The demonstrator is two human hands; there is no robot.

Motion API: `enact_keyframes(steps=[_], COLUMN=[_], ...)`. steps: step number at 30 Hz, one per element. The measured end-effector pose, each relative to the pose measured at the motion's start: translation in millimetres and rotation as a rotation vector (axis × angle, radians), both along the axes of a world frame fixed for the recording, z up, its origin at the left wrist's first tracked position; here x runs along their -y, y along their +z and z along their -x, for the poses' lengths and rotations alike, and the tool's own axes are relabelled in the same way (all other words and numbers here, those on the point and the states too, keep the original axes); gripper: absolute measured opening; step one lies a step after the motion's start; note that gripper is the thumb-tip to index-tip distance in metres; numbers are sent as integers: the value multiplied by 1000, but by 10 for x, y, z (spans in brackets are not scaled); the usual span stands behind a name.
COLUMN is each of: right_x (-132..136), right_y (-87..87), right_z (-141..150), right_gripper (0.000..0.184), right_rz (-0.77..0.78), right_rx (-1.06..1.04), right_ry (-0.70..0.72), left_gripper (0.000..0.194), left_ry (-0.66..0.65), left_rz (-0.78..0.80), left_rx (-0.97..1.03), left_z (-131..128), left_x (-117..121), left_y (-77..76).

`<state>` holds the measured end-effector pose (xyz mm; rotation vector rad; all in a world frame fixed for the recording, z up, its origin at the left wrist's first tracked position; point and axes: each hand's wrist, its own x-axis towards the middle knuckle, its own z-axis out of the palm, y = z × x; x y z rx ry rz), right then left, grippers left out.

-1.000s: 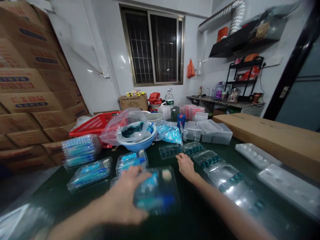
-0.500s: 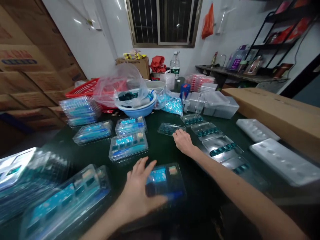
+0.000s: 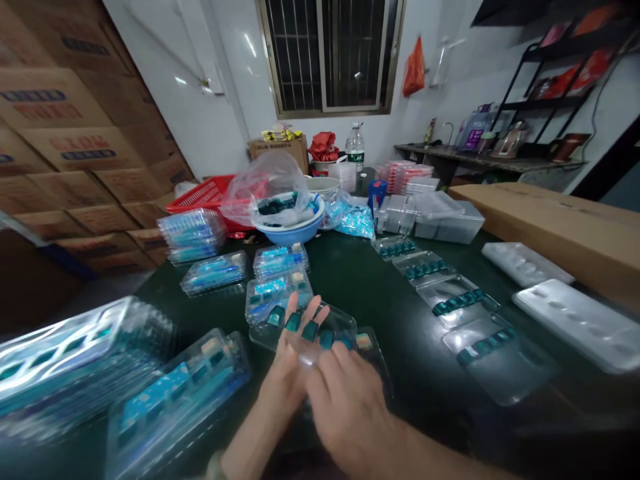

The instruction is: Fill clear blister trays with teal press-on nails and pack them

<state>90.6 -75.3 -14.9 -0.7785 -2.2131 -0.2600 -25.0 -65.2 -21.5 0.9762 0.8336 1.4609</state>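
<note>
My left hand [image 3: 289, 370] supports a clear plastic tray [image 3: 343, 321] from beneath, its fingers showing through the plastic. Several dark teal pieces [image 3: 310, 331] sit in a row along this tray. My right hand [image 3: 350, 400] is closed on the tray's near right edge, close against the left hand. Partly hidden under both hands, a filled clear pack [image 3: 381, 367] lies on the dark green table. Just beyond the left fingers is another filled pack [image 3: 273, 287] with light blue contents.
More trays with teal rows [image 3: 459, 300] line the right side. White moulded trays [image 3: 570, 320] lie beside a long cardboard box [image 3: 550, 227]. Stacked packs [image 3: 85, 360] stand at left. Behind are a blue basin [image 3: 293, 233] and a red basket [image 3: 205, 195].
My right hand has brought the clear tray from the table's middle back towards me. My left hand, earlier spread over the filled pack, now holds the tray too. The view has shifted left.
</note>
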Motion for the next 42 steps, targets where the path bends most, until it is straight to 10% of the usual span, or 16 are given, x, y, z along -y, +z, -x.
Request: enact_keyframes(steps=[6,12,17,24,34,42], right_x=[206,6,-146,-104,-71,-82], right_y=[38,36,-297,-750,-887,-1100], right_z=[260,-379,-974,-1059,-1021,-1047], right_gripper=[17,19,15,19,20,17], right_rz=[143,396,576,678,706,511], right_rx=[-200,-469,-539,-533,-481,-420], right_ry=[82,23,-172,-256,-254,-221], left_gripper=[96,91,86,102,111,98], left_ry=[19,-71,-84,-66,-146,-174], left_rz=[-32,-47,-44,-41,-76,-149], left_rx=[-155,-98,-807,-1758,-1837,-1729], left_z=[239,316,100,-426,-444,-365], left_x=[106,-18,-61,-74,-90,-51], left_y=[178,369,484,44,-276,-103])
